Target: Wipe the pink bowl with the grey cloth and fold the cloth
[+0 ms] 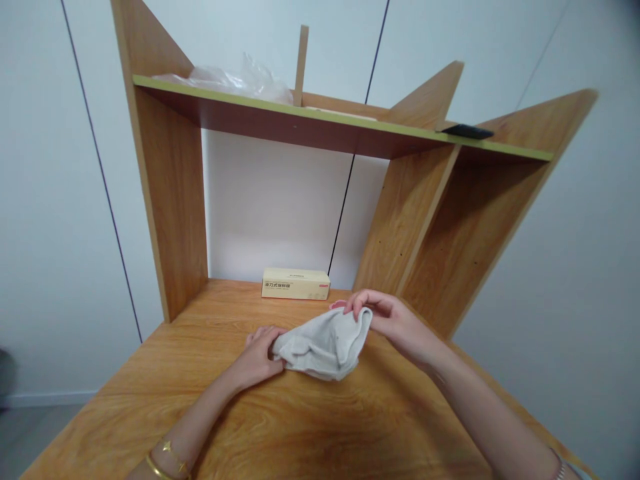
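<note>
A light grey, crumpled piece of cloth (320,347) is held between my two hands above the wooden desk. It looks folded, with a rounded edge at its right end; what kind of cloth item it is I cannot make out. My left hand (261,357) pinches its left end, thumb in front and fingers behind. At the upper right corner, my right hand (383,313) grips the edge between thumb and fingers. Just behind that corner a small pink and white patch (338,305) shows, mostly hidden by the cloth and my fingers.
A long cream box (295,285) with printed characters stands at the back of the desk (300,427). Above it runs a shelf (330,130) bearing clear plastic wrapping (240,81) and a dark flat object (468,131). Wooden uprights (173,207) flank the desk.
</note>
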Motion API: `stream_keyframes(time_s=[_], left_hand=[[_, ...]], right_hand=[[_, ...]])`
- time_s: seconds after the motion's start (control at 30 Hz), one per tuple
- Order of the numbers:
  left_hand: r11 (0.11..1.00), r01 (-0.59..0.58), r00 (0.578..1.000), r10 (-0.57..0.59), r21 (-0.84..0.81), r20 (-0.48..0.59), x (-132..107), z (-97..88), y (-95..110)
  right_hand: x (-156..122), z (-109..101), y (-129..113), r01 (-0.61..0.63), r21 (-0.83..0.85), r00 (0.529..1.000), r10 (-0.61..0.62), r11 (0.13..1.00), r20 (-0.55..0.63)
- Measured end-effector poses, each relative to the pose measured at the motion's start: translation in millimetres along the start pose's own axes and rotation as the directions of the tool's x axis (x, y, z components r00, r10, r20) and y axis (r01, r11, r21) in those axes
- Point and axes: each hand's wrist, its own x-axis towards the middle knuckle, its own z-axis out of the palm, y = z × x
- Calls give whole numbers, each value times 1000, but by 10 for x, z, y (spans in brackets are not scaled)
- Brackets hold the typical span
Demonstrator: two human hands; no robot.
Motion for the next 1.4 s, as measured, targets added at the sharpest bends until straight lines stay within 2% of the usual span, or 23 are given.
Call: stream_keyframes(time_s=[0.1, 0.17, 0.23, 0.37, 0.5, 0.63, 0.73, 0.83, 0.9, 0.97, 1.03, 1.1, 1.13, 1.23, 1.33, 1.4], left_hand=[[963, 19, 999, -10, -267, 35, 23, -20, 4], [855, 42, 996, 3, -517, 86, 28, -37, 25], [722, 76, 994, -2, -687, 108, 23, -56, 50], [533, 160, 985, -33, -831, 168, 2, -92, 67], [470, 239, 970, -72, -850, 233, -6, -110, 32], [486, 292, 955, -109, -824, 274, -13, -121, 27], [549, 316, 945, -110, -774, 307, -27, -116, 37], [667, 319, 941, -138, -673, 308, -29, -90, 11], [721, 305, 948, -167, -622, 272, -14, -66, -34], [753, 290, 955, -190, -590, 226, 14, -39, -90], [791, 274, 961, -208, -547, 180, 46, -14, -142], [826, 258, 966, -212, -501, 147, 70, 9, -177], [842, 248, 969, -210, -478, 133, 77, 18, -189], [883, 218, 976, -206, -416, 76, 76, 21, -199], [932, 193, 979, -206, -308, -10, 59, -38, -176], [966, 178, 983, -184, -187, -18, 43, -119, -138]], right_hand=[[-56, -137, -54, 12, 49, 994, -7, 999, -106], [-105, -240, -54, -13, 71, 983, 26, 997, -179], [-166, -347, -11, -46, 83, 971, 64, 995, -231], [-321, -515, 220, -148, 116, 950, 174, 982, -259], [-473, -560, 576, -266, 219, 936, 306, 939, -176], [-580, -514, 946, -358, 303, 912, 401, 883, -91], [-613, -479, 1199, -389, 291, 902, 425, 874, -71], [-599, -481, 1383, -401, 177, 905, 419, 899, -76], [-572, -499, 1426, -399, 20, 910, 399, 917, -110], [-548, -503, 1380, -361, -218, 926, 319, 907, -204], [-547, -455, 1248, -277, -473, 945, 147, 837, -293], [-579, -328, 1069, -177, -643, 962, -6, 746, -272], [-607, -235, 979, -130, -685, 975, -32, 717, -218], [-713, 109, 798, -39, -745, 999, 20, 666, -35], [-797, 414, 799, -25, -807, 998, 63, 590, 15], [-820, 537, 860, -24, -841, 998, 68, 541, 15]])
